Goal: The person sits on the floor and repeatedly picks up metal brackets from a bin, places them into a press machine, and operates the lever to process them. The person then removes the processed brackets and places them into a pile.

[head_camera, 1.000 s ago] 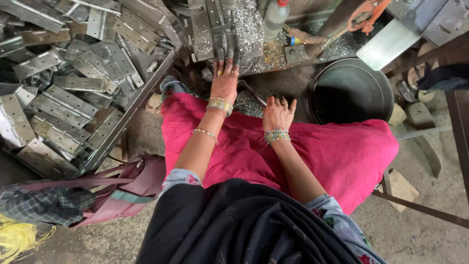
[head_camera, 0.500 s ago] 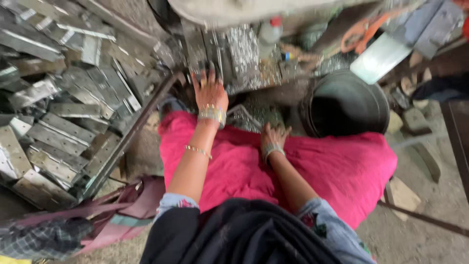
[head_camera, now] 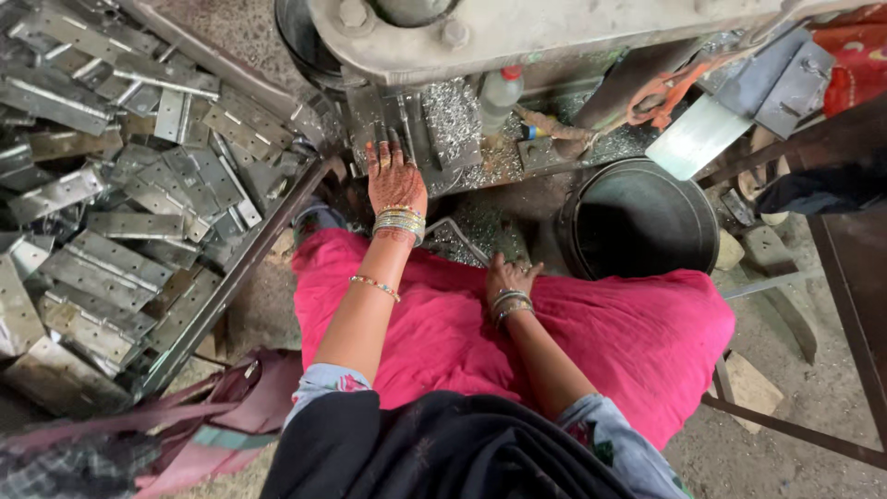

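Observation:
My left hand (head_camera: 395,180), with bangles at the wrist, reaches forward and its fingers lie flat on metal plates (head_camera: 386,125) on the bed of a press machine (head_camera: 517,32). I cannot tell whether it grips a plate. My right hand (head_camera: 510,277) rests at the edge of my pink-clothed lap (head_camera: 610,323), fingers curled downward beside a tray of metal shavings (head_camera: 467,236). It holds nothing that I can see.
A large heap of flat metal hinge plates (head_camera: 120,212) fills the left side behind a metal rail (head_camera: 231,277). A dark round tub (head_camera: 642,222) stands right of my lap. A plastic bottle (head_camera: 499,92) and orange-handled tool (head_camera: 665,88) lie on the machine bed.
My view has tilted upward, showing more of the machine. The left hand stays on the plates at the machine. The right hand has dropped from open and raised down to the lap edge.

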